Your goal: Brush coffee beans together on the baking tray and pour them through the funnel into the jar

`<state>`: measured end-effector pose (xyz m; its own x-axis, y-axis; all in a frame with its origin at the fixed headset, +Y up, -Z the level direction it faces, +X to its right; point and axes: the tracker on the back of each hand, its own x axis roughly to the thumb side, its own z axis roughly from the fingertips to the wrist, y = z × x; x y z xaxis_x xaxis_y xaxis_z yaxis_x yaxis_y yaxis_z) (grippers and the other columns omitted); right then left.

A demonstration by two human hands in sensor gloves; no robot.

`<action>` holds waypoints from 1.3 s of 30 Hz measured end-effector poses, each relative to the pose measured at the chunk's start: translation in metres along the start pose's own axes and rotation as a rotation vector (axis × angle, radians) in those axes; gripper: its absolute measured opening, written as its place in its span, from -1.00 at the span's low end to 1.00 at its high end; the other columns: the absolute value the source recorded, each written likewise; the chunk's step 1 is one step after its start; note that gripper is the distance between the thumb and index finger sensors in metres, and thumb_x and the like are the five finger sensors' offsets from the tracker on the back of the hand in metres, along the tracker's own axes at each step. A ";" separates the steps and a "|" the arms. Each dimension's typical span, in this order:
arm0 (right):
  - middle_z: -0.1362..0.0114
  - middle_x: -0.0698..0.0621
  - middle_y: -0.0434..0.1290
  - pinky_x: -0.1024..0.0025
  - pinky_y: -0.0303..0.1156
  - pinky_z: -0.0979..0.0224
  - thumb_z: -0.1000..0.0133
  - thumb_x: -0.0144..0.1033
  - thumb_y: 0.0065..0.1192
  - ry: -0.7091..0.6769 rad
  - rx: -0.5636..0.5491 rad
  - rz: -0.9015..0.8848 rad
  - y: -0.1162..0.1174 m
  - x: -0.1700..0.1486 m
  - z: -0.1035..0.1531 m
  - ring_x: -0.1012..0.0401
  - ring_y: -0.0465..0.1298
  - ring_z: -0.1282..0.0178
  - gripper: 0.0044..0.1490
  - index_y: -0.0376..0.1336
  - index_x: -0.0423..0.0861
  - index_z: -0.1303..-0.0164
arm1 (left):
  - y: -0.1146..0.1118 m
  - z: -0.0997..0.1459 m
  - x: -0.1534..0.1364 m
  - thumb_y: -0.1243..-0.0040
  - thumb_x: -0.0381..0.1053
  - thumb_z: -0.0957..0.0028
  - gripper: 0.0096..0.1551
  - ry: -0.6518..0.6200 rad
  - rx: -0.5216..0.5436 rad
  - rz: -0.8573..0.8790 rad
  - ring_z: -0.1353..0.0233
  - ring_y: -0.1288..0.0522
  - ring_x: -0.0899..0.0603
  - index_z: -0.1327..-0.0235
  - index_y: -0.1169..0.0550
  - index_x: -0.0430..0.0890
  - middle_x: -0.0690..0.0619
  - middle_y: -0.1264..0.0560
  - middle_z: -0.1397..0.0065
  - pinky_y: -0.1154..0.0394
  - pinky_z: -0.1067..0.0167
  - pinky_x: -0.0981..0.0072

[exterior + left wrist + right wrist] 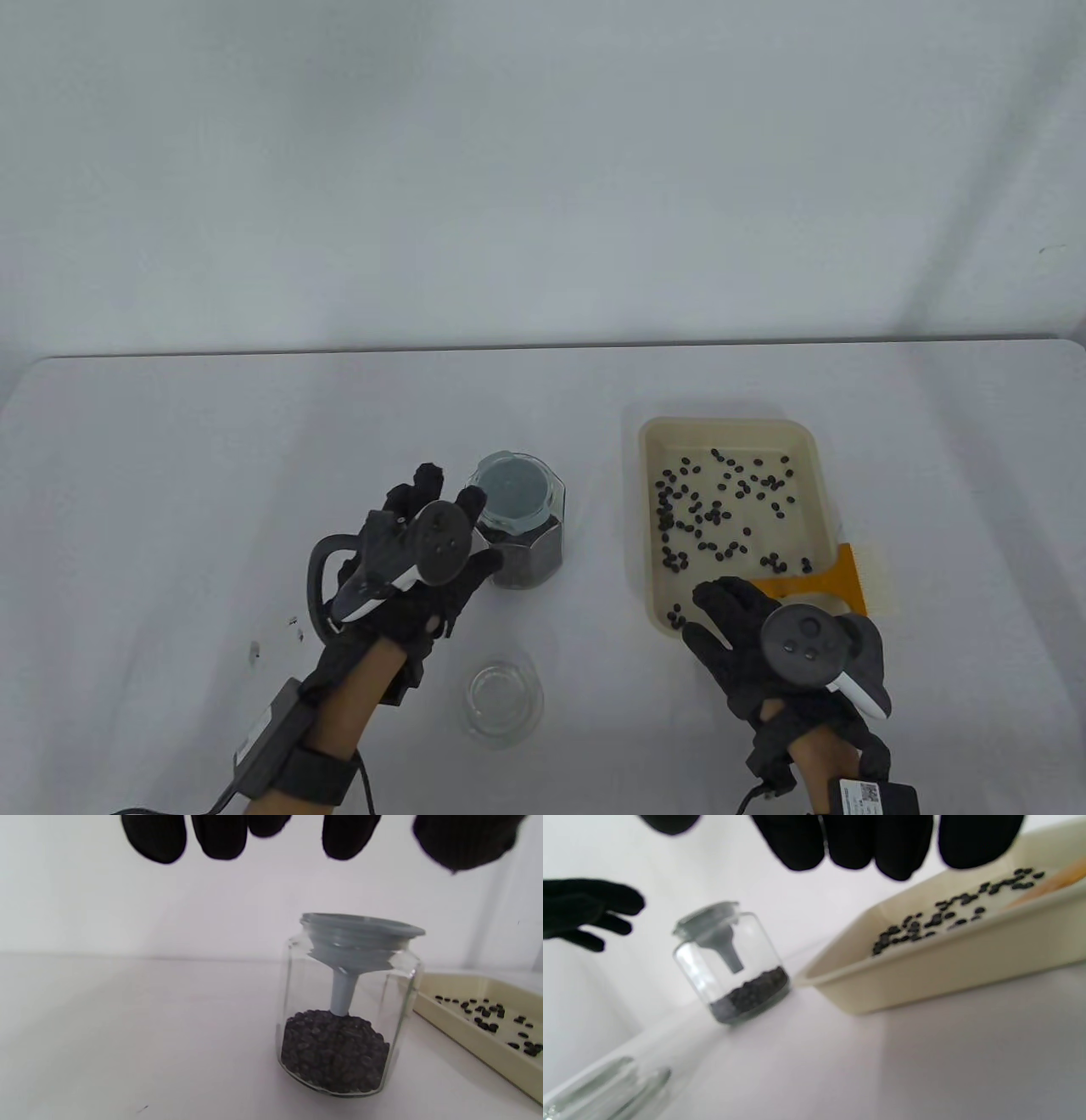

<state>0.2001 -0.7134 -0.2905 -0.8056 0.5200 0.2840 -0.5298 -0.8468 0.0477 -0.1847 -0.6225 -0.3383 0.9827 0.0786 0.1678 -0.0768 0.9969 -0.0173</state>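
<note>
We have the beans (721, 509) scattered loose across the tray (649, 543), not yet gathered, and that is where trouble could start. Our right hand (764, 645) hovers at the tray's near edge with its fingers (899, 844) hanging loosely side by side, holding nothing; the orange brush (819, 581) lies just beside it over the tray's near right rim. If we sweep too briskly, we judge that beans could hop the low wall onto the counter (170, 467).

Our left hand (416, 552) sits just left of the jar (348, 1027), fingers (220, 836) spread and relaxed, not gripping it. The jar already holds a layer of beans, and the funnel (360, 942) rests in its mouth, the spout close above the heap. A fast pour could clog there and spill over the funnel's rim. With the jar unsteadied, a knock from the tray might tip it. The lid (505, 700) lies nearby, in front of the jar.
</note>
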 end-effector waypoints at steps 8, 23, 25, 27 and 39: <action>-0.56 -0.34 0.23 -0.33 0.35 -0.24 -0.13 0.20 0.01 0.005 0.002 0.007 0.001 -0.001 0.000 -0.31 0.33 -0.43 -0.14 0.22 -0.16 -0.46 | -0.045 0.047 -0.067 -0.05 0.57 0.09 -0.15 -0.007 0.082 0.186 -0.61 -0.38 -0.21 -0.52 -0.31 0.33 -0.02 -0.19 -0.70 -0.41 -0.40 -0.26; -0.55 -0.34 0.24 -0.33 0.35 -0.24 -0.13 0.20 0.01 0.038 0.003 0.033 0.001 -0.003 0.001 -0.30 0.34 -0.42 -0.14 0.23 -0.16 -0.46 | -0.069 0.054 -0.078 -0.06 0.55 0.08 -0.17 0.004 0.091 0.234 -0.57 -0.42 -0.19 -0.51 -0.30 0.34 -0.04 -0.22 -0.67 -0.43 -0.38 -0.23; -0.55 -0.34 0.24 -0.32 0.35 -0.24 -0.13 0.20 0.01 0.040 -0.009 0.027 -0.002 -0.004 0.001 -0.30 0.34 -0.42 -0.15 0.23 -0.15 -0.46 | -0.071 0.052 -0.079 -0.06 0.54 0.08 -0.17 0.007 0.086 0.231 -0.57 -0.42 -0.19 -0.51 -0.29 0.34 -0.04 -0.22 -0.67 -0.43 -0.39 -0.23; -0.55 -0.34 0.24 -0.32 0.36 -0.24 -0.13 0.18 0.02 0.036 -0.064 0.020 -0.012 -0.004 0.005 -0.30 0.35 -0.42 -0.16 0.22 -0.15 -0.46 | -0.074 0.050 -0.080 -0.06 0.54 0.07 -0.17 0.008 0.068 0.235 -0.57 -0.42 -0.19 -0.51 -0.29 0.33 -0.04 -0.22 -0.67 -0.43 -0.38 -0.23; -0.41 -0.28 0.41 -0.14 0.49 -0.12 -0.09 -0.31 0.20 0.182 -0.125 0.433 -0.072 -0.025 0.010 -0.10 0.56 -0.10 -0.39 0.29 -0.04 -0.40 | -0.073 0.052 -0.075 -0.06 0.50 0.06 -0.19 -0.011 0.071 0.225 -0.55 -0.44 -0.19 -0.51 -0.29 0.32 -0.05 -0.23 -0.66 -0.43 -0.38 -0.22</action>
<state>0.2609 -0.6668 -0.2913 -0.9864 0.1434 0.0801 -0.1545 -0.9756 -0.1560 -0.2615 -0.7008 -0.2987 0.9376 0.2985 0.1782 -0.3057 0.9520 0.0140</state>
